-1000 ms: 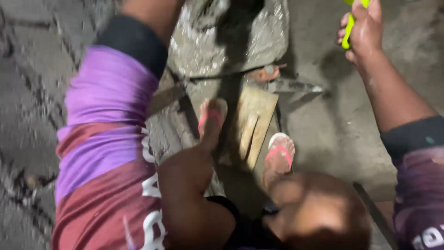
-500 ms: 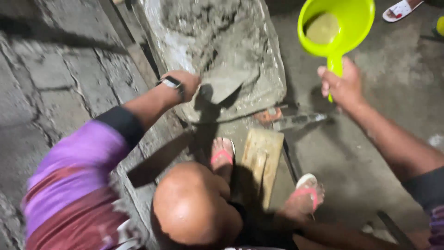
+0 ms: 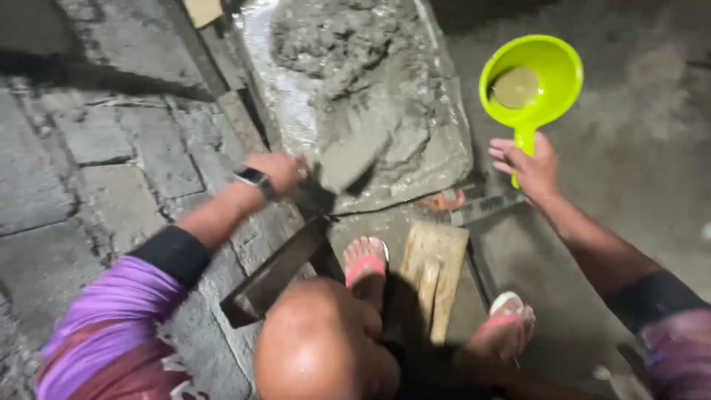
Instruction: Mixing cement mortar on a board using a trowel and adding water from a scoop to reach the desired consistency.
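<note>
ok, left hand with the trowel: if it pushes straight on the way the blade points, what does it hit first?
Likely the wet grey mortar heap on the flat mixing board; the left hand aims the grey trowel blade into it. Depth unclear.

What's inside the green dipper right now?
The green dipper, held by its handle in the right hand, has a shallow pool of murky grey-brown liquid at the bottom. Its bowl is otherwise bare. The liquid is opaque, so anything beneath it is hidden.

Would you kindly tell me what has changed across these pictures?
The right hand has lowered the lime-green plastic scoop into full view. The left hand, first out of view, now holds the grey metal trowel on the wet grey mortar. The wooden float stayed put.
</note>
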